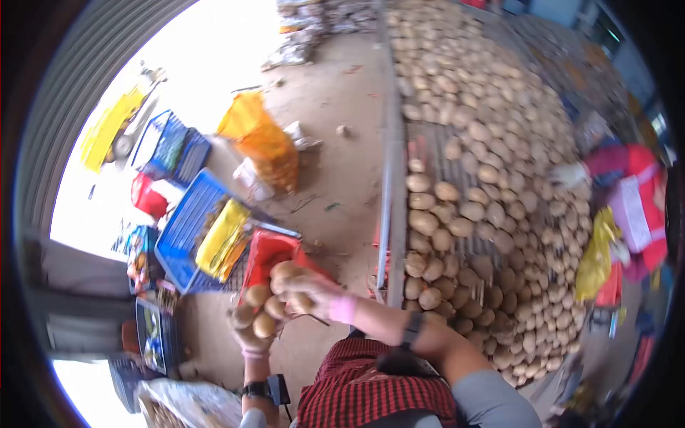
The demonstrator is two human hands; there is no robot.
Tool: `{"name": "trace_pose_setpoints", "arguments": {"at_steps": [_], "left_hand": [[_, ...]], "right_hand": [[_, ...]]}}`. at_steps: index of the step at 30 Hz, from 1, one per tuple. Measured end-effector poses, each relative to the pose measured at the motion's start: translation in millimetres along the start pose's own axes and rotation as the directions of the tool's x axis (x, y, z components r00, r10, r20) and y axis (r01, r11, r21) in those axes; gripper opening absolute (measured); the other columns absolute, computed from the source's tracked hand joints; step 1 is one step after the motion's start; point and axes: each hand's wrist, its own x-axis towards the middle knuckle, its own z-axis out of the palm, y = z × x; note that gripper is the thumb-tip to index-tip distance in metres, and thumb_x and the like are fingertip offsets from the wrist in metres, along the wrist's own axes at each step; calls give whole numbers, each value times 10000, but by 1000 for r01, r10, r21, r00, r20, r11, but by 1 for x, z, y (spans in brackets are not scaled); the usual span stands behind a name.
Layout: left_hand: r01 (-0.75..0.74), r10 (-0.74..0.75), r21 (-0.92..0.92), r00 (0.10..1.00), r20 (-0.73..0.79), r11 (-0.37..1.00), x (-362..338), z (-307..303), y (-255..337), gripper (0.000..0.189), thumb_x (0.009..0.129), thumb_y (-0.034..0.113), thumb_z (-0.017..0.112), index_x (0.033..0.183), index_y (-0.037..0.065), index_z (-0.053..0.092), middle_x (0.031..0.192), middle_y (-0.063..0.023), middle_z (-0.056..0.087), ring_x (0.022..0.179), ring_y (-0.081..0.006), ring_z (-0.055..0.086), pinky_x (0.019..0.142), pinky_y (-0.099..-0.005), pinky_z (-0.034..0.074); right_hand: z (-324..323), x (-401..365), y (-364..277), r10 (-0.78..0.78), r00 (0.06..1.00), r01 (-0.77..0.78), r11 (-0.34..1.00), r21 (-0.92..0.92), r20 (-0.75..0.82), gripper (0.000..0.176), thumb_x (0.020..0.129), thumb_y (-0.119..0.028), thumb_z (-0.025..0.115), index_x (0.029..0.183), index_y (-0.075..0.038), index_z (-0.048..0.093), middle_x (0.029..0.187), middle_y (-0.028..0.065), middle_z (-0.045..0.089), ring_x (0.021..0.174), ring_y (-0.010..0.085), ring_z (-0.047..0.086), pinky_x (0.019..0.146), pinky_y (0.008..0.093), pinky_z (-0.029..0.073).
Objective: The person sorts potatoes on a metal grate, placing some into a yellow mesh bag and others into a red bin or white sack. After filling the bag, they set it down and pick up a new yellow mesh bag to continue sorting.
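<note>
Several potatoes (pixel 275 307) are bunched between my two hands, beside and partly over a red container (pixel 270 246). My left hand (pixel 250 335) is cupped around the lower potatoes, its fingers partly hidden by them. From the right, my right hand (pixel 317 289) wraps over the upper potatoes of the bunch. Both hands seem to be in light gloves with pink cuffs. To the right, a large sloping heap of potatoes (pixel 471 210) lies on a slatted table behind a metal rail (pixel 392 214).
A blue crate (pixel 178 235) with folded yellow sacks (pixel 222 239) stands left of the red container. Beyond it are an orange mesh sack (pixel 260 139) and more blue crates (pixel 168 146). Across the heap, a person in red (pixel 638 207) holds a yellow bag (pixel 598 250).
</note>
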Motion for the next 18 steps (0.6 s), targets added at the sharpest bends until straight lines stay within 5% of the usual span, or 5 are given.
{"name": "trace_pose_setpoints", "arguments": {"at_steps": [3, 6, 10, 15, 18], "left_hand": [[291, -344, -411, 937, -57, 864, 22, -56, -12, 600, 872, 627, 400, 1258, 187, 534, 1304, -42, 522, 1206, -335, 485, 905, -652, 421], [580, -552, -36, 751, -364, 814, 60, -122, -50, 817, 761, 646, 565, 1428, 215, 372, 1490, -46, 299, 1342, -294, 324, 994, -566, 334], [504, -374, 1, 641, -670, 863, 111, -96, -86, 793, 775, 523, 615, 1444, 176, 369, 1468, -58, 347, 1305, -277, 357, 1016, -568, 317], [-105, 260, 622, 951, -164, 776, 131, 115, -80, 378, 871, 151, 559, 1216, 1, 598, 1258, -126, 571, 1155, -257, 507, 1025, -342, 372], [-509, 343, 712, 859, 381, 484, 124, 260, -84, 344, 823, 102, 606, 1152, 3, 627, 1327, -181, 497, 1231, -314, 465, 1064, -365, 349]], "right_hand": [[18, 4, -10, -125, 909, -167, 764, -623, -397, 356, 864, -138, 651, 1190, -49, 537, 1057, 25, 575, 951, 106, 571, 840, 261, 475], [-23, -22, -11, -174, 972, 67, 848, -526, -156, 491, 837, -107, 656, 1292, 1, 506, 1166, 101, 597, 1059, 178, 615, 931, 285, 467], [-83, -142, -120, -664, 744, 54, 178, -982, -79, 396, 831, -138, 665, 1205, -26, 601, 1051, 106, 649, 937, 157, 657, 829, 293, 518], [-200, -320, -255, -849, -26, -848, 298, -439, -527, 422, 821, -290, 632, 1172, -61, 578, 1077, 174, 640, 1030, 353, 613, 871, 449, 498], [-238, -358, -269, -895, -92, -874, 283, -396, -436, 487, 821, -295, 625, 1235, -72, 500, 1206, 165, 570, 1162, 333, 539, 923, 445, 467]]}}
